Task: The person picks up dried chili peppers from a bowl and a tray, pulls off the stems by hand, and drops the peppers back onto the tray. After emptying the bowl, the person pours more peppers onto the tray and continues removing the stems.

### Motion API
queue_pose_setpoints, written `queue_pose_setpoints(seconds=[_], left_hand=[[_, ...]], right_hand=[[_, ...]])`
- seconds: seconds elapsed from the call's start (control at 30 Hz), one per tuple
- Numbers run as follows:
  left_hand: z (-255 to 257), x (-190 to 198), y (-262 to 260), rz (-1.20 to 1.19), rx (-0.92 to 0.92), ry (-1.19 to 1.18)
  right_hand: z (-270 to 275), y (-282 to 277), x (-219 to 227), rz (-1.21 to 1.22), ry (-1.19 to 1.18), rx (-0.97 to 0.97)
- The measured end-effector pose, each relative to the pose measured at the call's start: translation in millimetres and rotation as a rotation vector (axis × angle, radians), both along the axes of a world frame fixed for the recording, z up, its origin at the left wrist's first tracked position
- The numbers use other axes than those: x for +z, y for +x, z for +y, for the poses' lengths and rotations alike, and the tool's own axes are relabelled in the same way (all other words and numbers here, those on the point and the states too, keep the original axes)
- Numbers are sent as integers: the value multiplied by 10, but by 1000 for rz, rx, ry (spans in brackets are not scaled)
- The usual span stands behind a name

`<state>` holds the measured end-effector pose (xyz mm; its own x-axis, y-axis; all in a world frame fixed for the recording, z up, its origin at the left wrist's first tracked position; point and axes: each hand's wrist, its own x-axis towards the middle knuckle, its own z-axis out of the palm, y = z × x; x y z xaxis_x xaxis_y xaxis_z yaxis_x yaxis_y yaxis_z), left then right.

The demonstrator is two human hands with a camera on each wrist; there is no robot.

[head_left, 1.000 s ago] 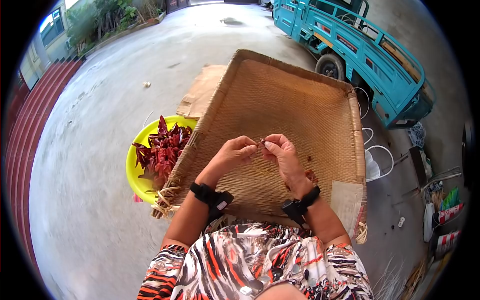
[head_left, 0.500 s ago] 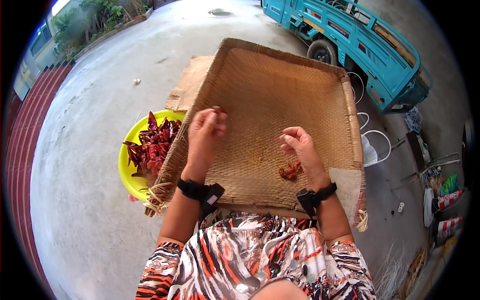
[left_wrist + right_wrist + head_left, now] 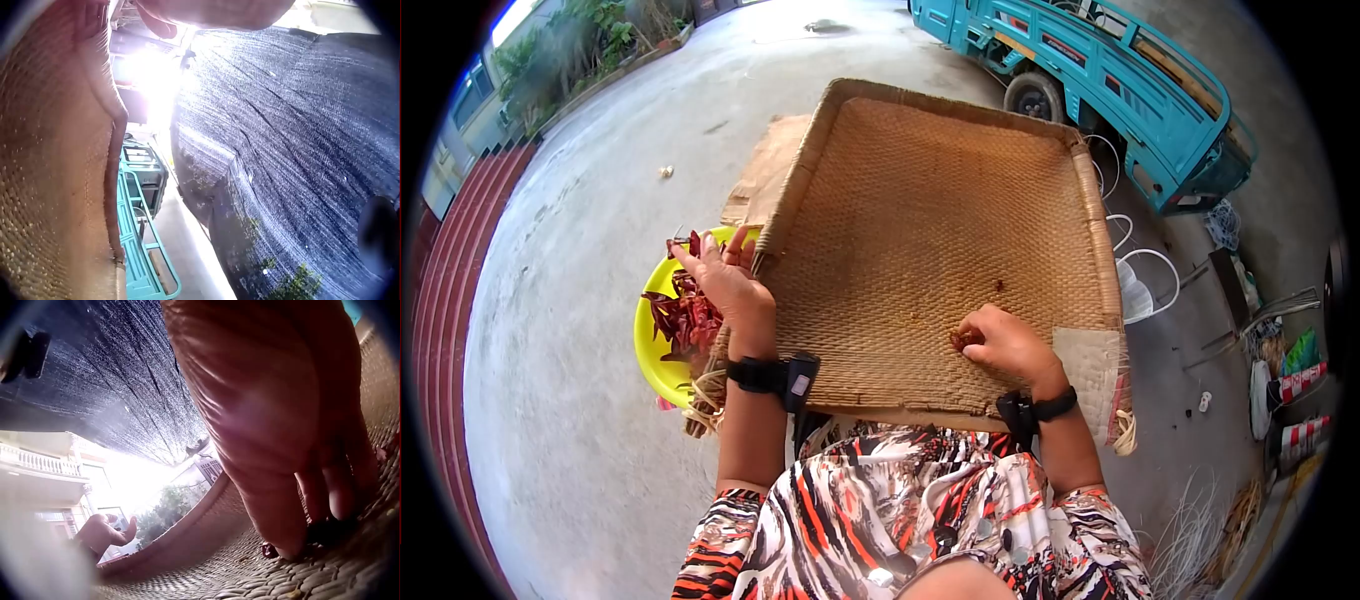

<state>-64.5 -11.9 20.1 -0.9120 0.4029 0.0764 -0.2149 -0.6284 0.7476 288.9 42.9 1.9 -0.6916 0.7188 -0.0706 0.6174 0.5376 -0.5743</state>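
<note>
My left hand (image 3: 738,292) is over the left rim of a woven basket tray (image 3: 920,180), its fingers extended and spread above dried red chilies (image 3: 690,325) in a yellow basin (image 3: 647,335). In the right wrist view this left hand (image 3: 103,534) shows beyond the rim. Low in the tray, my right hand (image 3: 1005,345) has its fingers curled at a small heap of dried chili pieces (image 3: 960,341), partly covering it. The right wrist view shows thumb and fingertips down at the weave, beside a dark red chili bit (image 3: 269,550).
A flattened cardboard sheet (image 3: 768,165) lies behind the basin. Covering the tray's right corner is a pale patch (image 3: 1085,355). White buckets (image 3: 1135,292) stand right of the tray, with a teal cargo tricycle (image 3: 1120,95) beyond. Red steps (image 3: 470,260) line the left.
The hands were together at a small piece, then parted. My left hand has moved left over the basin, its fingers now spread. My right hand has come down to the heap of chili pieces.
</note>
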Motion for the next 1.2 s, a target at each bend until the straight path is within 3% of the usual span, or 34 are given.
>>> queue_pose_setpoints(seconds=[0.13,0.23,0.27,0.37,0.43,0.53,0.63,0.7,0.77,0.87,0.97,1.2], left_hand=[[58,9,39,-103,76,9],[-11,-46,-217,-158,29,135],[-45,-67,-215,-221,18,66],[26,-308,-434,-203,35,100],[37,-249,-445,-192,4,89],[54,-89,-74,-99,52,-64],[63,-11,215,284,-262,-193],[43,61,328,505,-664,-250],[7,60,442,569,-1034,-324],[25,-68,522,811,-1242,-409],[-13,-9,610,898,-1288,-412],[-16,-9,600,646,-1362,-271]], right_hand=[[-4,-5,-71,23,87,34],[-32,-1,-68,45,81,-50],[-25,8,-76,68,90,-53],[-2,40,-108,118,107,-52],[1,48,-86,120,110,-47],[2,29,-70,221,78,-62],[-6,-51,3,366,-273,-193],[-36,-137,82,419,-320,-170],[-51,-243,123,484,-391,-142],[-84,-438,178,584,-505,-76],[-112,-634,235,623,-573,-38],[-44,-856,167,748,-636,49]])
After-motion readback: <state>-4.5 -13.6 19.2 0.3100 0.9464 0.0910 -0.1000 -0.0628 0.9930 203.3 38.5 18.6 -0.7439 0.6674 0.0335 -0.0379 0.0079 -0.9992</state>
